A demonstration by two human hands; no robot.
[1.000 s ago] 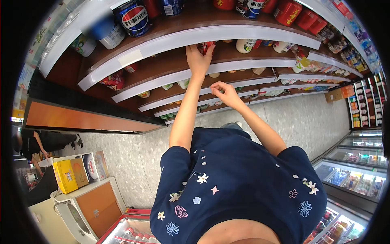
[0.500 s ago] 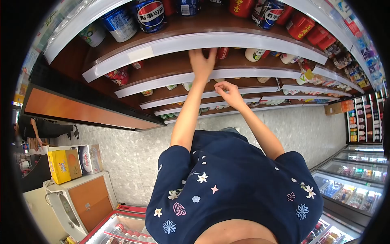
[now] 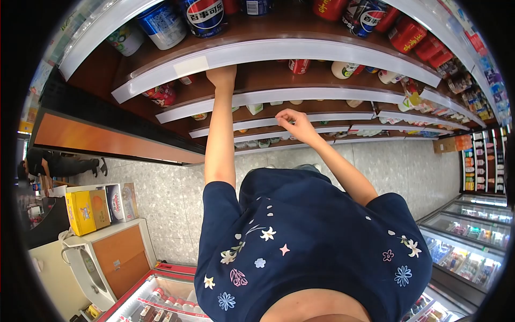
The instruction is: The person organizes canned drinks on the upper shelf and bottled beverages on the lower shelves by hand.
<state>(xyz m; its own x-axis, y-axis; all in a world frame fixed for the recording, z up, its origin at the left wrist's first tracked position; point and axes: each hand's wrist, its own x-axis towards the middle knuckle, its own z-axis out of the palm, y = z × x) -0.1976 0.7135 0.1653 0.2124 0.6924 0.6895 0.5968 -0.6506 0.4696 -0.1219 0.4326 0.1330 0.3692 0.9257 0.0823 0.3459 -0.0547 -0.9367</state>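
My left hand (image 3: 222, 76) reaches into the shelf below the top row of cans. Its fingers are hidden under the white shelf edge (image 3: 252, 52), so what they touch does not show. Just left of it are a small red-and-white can (image 3: 186, 80) and a red package (image 3: 162, 95). A red can (image 3: 299, 66) and a white bottle (image 3: 343, 70) stand further right on that shelf. My right hand (image 3: 296, 124) hovers in front of the lower shelves, fingers curled in and nothing visible in them.
Blue Pepsi cans (image 3: 204, 17) and red cans (image 3: 406, 35) line the shelf above. An orange-faced panel (image 3: 107, 135) borders the shelves at left. Boxes (image 3: 80, 212) stand on a counter at lower left, with another person (image 3: 53, 162) beyond. Glass-fronted coolers (image 3: 466, 239) are at right.
My left hand has moved left along the shelf and deeper under the upper edge, away from the red can. My right hand has shifted slightly left and down, still curled.
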